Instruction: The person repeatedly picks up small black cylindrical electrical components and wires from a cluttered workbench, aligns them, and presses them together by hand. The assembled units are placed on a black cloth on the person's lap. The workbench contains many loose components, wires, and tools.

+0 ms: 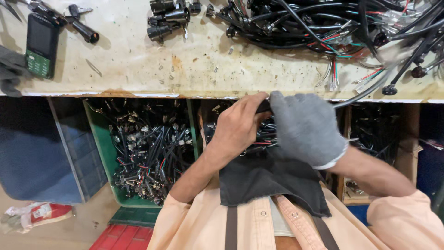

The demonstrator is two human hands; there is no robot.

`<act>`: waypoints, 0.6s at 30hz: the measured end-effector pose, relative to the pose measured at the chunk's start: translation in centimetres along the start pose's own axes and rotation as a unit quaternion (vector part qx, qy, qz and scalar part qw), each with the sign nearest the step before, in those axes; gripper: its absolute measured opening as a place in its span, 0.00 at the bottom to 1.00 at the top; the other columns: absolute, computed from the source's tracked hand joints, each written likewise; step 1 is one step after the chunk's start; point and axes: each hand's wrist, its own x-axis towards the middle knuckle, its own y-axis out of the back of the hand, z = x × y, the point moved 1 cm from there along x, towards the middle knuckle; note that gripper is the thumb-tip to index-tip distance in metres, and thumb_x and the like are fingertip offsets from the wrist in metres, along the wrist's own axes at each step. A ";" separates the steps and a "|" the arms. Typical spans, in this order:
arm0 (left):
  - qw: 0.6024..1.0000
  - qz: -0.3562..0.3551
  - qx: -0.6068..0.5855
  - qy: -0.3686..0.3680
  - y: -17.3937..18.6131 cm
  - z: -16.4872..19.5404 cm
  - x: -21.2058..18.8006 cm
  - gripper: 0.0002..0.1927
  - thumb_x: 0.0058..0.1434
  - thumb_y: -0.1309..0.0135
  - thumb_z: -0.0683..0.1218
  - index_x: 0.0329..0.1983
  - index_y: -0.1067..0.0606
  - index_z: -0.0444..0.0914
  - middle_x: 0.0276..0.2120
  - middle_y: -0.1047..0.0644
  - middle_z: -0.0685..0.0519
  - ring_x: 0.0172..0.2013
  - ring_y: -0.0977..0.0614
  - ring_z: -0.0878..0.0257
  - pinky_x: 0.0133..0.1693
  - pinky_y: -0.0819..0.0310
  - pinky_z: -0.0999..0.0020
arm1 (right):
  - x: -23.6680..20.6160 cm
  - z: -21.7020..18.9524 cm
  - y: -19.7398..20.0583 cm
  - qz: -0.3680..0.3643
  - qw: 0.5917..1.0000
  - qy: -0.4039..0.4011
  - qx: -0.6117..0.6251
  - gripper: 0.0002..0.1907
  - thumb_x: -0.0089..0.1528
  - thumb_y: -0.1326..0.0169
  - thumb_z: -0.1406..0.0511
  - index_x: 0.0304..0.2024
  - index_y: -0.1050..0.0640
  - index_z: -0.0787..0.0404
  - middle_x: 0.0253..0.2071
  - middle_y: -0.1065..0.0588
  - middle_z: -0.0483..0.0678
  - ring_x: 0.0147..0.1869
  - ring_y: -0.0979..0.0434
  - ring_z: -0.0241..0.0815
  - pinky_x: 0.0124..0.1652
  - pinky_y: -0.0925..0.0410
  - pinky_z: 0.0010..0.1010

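Peach button-up shirt, sleeves pushed up past the elbows, 2 snap buttons visible on the placket. Black apron bib over the chest with 2 dark straps running down. Of the hands, right hand (307,129) wears a grey knit glove with a white cuff; left hand (236,127) is bare.

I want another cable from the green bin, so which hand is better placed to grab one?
Probably the left hand: it is bare and lies nearer the green bin. The gloved right hand sits further from it, beside the black cable.
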 end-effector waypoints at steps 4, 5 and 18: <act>0.995 -0.050 -0.045 0.071 0.5 -0.1 0.0 0.23 0.64 0.41 0.38 0.62 0.32 0.34 0.49 0.21 0.39 0.47 0.18 0.41 0.44 0.23 0.54 | 0.1 0.2 -1.2 -0.065 0.998 -0.005 -0.003 0.16 0.54 0.44 0.65 0.44 0.23 0.63 0.26 0.25 0.53 0.28 0.23 0.55 0.29 0.32 0.46; 0.991 -0.067 -0.076 0.089 0.7 -0.1 0.0 0.22 0.64 0.41 0.38 0.61 0.31 0.35 0.49 0.20 0.40 0.48 0.18 0.41 0.45 0.23 0.55 | 0.1 0.5 -1.3 -0.082 0.996 0.007 0.042 0.15 0.54 0.44 0.65 0.43 0.24 0.62 0.27 0.24 0.53 0.30 0.22 0.57 0.31 0.32 0.47; 0.974 -0.037 -0.198 0.106 1.1 0.8 -0.3 0.18 0.70 0.43 0.41 0.62 0.30 0.38 0.52 0.20 0.41 0.51 0.15 0.46 0.51 0.21 0.59 | -0.5 1.9 -0.3 0.039 0.965 -0.058 0.253 0.17 0.58 0.34 0.67 0.48 0.21 0.62 0.38 0.21 0.54 0.40 0.19 0.55 0.39 0.28 0.40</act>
